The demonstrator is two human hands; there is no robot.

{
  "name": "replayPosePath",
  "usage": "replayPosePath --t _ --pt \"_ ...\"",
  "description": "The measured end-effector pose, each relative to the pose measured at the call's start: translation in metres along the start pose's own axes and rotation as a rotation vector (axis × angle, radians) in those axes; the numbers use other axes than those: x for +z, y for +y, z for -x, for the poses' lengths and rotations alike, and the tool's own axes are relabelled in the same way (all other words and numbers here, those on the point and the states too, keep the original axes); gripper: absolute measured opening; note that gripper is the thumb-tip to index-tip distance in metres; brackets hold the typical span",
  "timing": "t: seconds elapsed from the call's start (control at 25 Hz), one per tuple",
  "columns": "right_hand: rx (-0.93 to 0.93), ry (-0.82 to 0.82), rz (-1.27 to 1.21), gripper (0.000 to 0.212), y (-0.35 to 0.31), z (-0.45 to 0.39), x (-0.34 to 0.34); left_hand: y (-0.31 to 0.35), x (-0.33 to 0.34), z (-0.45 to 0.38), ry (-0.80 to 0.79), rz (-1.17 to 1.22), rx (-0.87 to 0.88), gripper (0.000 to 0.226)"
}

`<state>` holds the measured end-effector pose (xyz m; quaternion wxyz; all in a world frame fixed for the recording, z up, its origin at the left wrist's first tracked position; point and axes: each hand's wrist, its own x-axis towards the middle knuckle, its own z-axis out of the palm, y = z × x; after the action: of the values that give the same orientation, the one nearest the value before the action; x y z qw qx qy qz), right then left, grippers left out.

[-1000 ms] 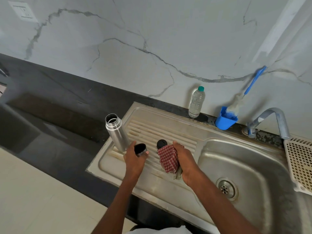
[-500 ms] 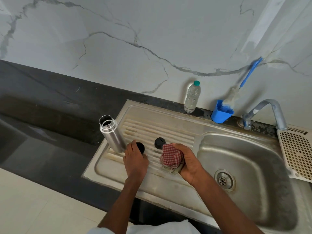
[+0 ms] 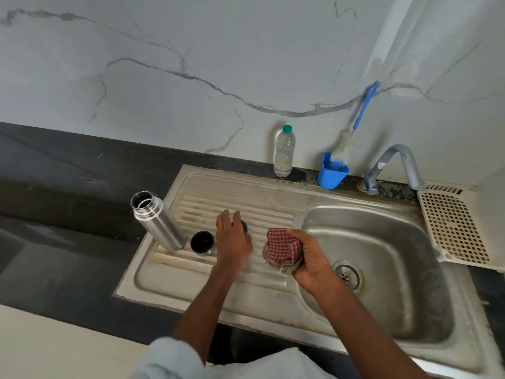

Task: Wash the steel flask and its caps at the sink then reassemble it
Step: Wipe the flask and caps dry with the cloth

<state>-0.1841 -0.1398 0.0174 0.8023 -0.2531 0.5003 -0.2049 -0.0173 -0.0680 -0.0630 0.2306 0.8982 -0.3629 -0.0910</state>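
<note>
The steel sink (image 3: 377,269) fills the view, and on its drainboard (image 3: 191,272) at nine o'clock the open steel flask (image 3: 161,225) stands uncapped, a black cup cap (image 3: 201,242) just beside it. The right hand (image 3: 311,259) clamps a checked cloth (image 3: 281,246) at centre. The left hand (image 3: 232,239) reaches over a black stopper (image 3: 244,226) at twelve o'clock of it; whether its fingers grip it I cannot tell.

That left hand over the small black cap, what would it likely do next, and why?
Probably close on the black cap and lift it toward the checked cloth for drying. The left hand reaches over that cap on the draining board, the right hand grips the bunched cloth, the cup lid already stands beside the open steel flask.
</note>
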Motion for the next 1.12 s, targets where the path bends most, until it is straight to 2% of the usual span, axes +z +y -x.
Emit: replayPosePath --t 0.08,0.12,0.2,0.28,0.36,0.44,0.52,0.56,0.6,0.64,0.68,0.76,0.8,0.96,1.12 --pt "-0.021 0.044 -0.011 0.05 -0.006 0.004 -0.015 -0.001 0.01 -0.005 -0.11 -0.138 0.028 0.066" --pt "-0.04 0.065 -0.028 0.05 -0.011 0.006 -0.024 -0.001 0.015 -0.005 -0.103 -0.108 0.055 0.064" --pt "-0.061 0.091 -0.039 0.048 -0.018 0.01 -0.038 0.006 0.018 -0.002 -0.014 0.085 0.072 0.057" --pt "-0.1 0.153 -0.044 0.031 -0.024 0.014 -0.054 0.028 0.016 0.006 0.049 0.34 0.028 0.053" --pt "-0.153 0.247 -0.049 0.025 -0.029 0.015 -0.072 0.069 0.011 0.014 0.018 0.641 -0.04 0.05" --pt "-0.191 0.342 -0.077 0.043 -0.036 0.013 -0.088 0.108 0.013 0.02 -0.115 0.865 -0.035 0.046" --pt "-0.208 0.373 -0.114 0.042 -0.045 0.014 -0.101 0.131 0.023 0.025 -0.38 0.919 -0.073 0.038" --pt "-0.207 0.385 -0.116 0.032 -0.049 0.015 -0.107 0.137 0.027 0.026 -0.554 0.968 -0.186 0.038" --pt "-0.204 0.391 -0.119 0.022 -0.052 0.019 -0.111 0.139 0.03 0.028 -0.705 1.085 -0.37 0.04" --pt "-0.206 0.384 -0.123 0.015 -0.056 0.023 -0.114 0.138 0.033 0.03 -0.773 1.131 -0.519 0.039" --pt "-0.218 0.36 -0.13 0.013 -0.06 0.024 -0.119 0.138 0.037 0.029 -0.77 1.157 -0.576 0.04" --pt "-0.233 0.321 -0.152 0.017 -0.068 0.023 -0.126 0.144 0.042 0.025 -0.714 0.83 -0.369 0.056" --pt "-0.234 0.314 -0.162 0.021 -0.072 0.022 -0.127 0.146 0.043 0.026 -0.683 0.747 -0.312 0.061" --pt "-0.234 0.29 -0.155 0.025 -0.079 0.015 -0.122 0.165 0.023 0.035 -0.753 0.879 -0.289 0.066" --pt "-0.178 0.251 -0.237 0.036 -0.073 0.008 -0.119 0.156 0.013 0.03 -0.907 1.143 -0.458 0.071"
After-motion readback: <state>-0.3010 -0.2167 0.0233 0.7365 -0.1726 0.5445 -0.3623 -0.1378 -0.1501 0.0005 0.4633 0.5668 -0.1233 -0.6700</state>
